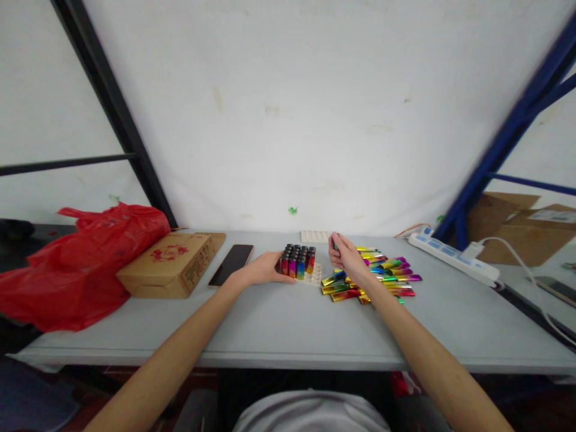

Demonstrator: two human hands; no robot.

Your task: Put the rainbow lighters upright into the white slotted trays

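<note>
Several shiny rainbow-coloured lighters [300, 268] with black tops stand upright, close together, in a pale tray [314, 278] with small round holes. My left hand [265, 268] is curled around the tray's left side, its thumb along the front and its fingers against the outer lighters. To the right of the tray, my right hand [344, 255] is raised a little and closed on a lighter [333, 243]. Only a small dark end of it shows; the rest is hidden by the fingers. Beside and below my right hand lies a loose pile of metallic-coloured lighters [389, 277].
Against the wall lies a second pale tray [314, 236]. On the left are a phone [231, 264], a cardboard box [164, 264] and a red plastic bag [85, 264]. A white power strip [454, 258] with a plugged-in cable runs along the right.
</note>
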